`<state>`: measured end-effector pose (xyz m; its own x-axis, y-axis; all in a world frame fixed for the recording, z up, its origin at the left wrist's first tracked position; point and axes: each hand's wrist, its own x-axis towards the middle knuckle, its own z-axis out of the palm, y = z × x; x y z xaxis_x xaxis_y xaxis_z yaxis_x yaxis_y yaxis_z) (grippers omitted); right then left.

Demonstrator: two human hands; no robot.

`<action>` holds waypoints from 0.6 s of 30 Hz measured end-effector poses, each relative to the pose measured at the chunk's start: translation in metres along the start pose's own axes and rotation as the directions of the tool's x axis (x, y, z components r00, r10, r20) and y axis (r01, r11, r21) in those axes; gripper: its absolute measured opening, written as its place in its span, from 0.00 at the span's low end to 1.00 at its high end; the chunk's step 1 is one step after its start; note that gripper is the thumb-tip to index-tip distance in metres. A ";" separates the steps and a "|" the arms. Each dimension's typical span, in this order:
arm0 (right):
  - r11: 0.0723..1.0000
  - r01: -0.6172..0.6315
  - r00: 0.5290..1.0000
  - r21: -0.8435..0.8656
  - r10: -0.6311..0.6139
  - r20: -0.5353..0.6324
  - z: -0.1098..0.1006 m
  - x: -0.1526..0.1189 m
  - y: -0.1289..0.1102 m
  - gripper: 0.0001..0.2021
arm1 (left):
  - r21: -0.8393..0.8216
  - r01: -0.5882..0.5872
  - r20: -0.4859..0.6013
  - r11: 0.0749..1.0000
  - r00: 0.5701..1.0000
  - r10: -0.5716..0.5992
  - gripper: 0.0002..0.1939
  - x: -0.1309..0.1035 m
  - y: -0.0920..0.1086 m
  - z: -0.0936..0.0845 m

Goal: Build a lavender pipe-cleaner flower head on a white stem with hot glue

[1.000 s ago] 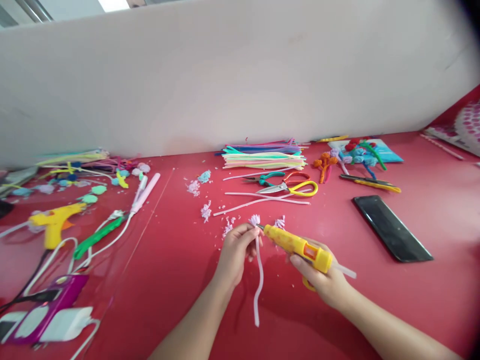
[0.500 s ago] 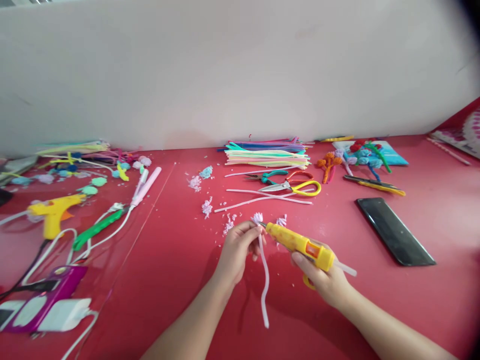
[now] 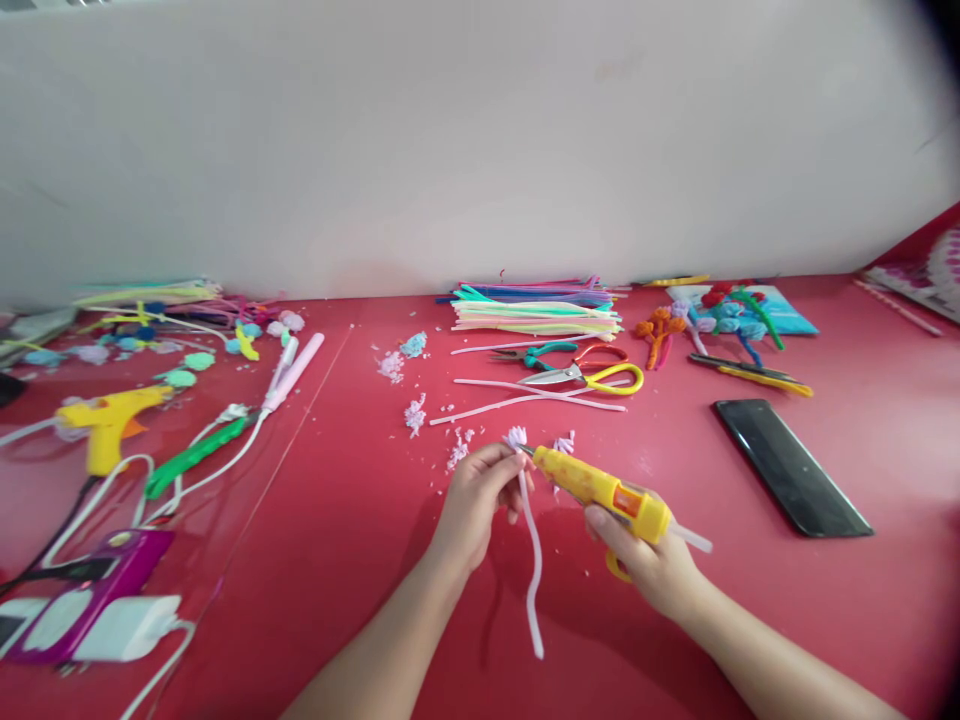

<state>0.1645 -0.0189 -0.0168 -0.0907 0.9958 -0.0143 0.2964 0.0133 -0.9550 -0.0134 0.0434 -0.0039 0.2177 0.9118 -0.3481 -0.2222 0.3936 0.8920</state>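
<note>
Between the thumb and fingers of my left hand (image 3: 480, 500) is a pale pink pipe cleaner (image 3: 535, 570), its long end hanging down over the table. A small tuft of short lilac pieces (image 3: 516, 437) sits at its top, just above my fingertips. My right hand (image 3: 652, 560) is wrapped round a yellow glue gun (image 3: 600, 485) with a clear glue stick out of its back. The gun's nozzle points left, at or very close to the base of the tuft; whether it touches, I cannot tell. Behind the gun lies another lilac tuft (image 3: 564, 443).
Pliers (image 3: 551, 352), yellow-and-red-handled scissors (image 3: 585, 375) and loose pipe cleaners lie ahead, before a pipe cleaner bundle (image 3: 532, 310). A phone (image 3: 791, 465) is at right. A second glue gun (image 3: 112, 425), a pink hair straightener (image 3: 294, 375) and a purple power strip (image 3: 90, 600) with cables occupy the left.
Almost nothing differs. The hanging end of the pipe cleaner has swung slightly to the right; both hands keep their holds.
</note>
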 end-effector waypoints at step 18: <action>0.994 0.021 1.000 -0.104 -0.020 0.008 0.001 0.002 -0.003 0.15 | 0.197 -0.117 -0.019 0.973 0.992 0.123 0.12 -0.001 0.001 -0.003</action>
<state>0.1627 -0.0170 -0.0138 -0.1040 0.9946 0.0028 0.3918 0.0436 -0.9190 -0.0169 0.0429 -0.0033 0.1704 0.9553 -0.2415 -0.0542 0.2537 0.9657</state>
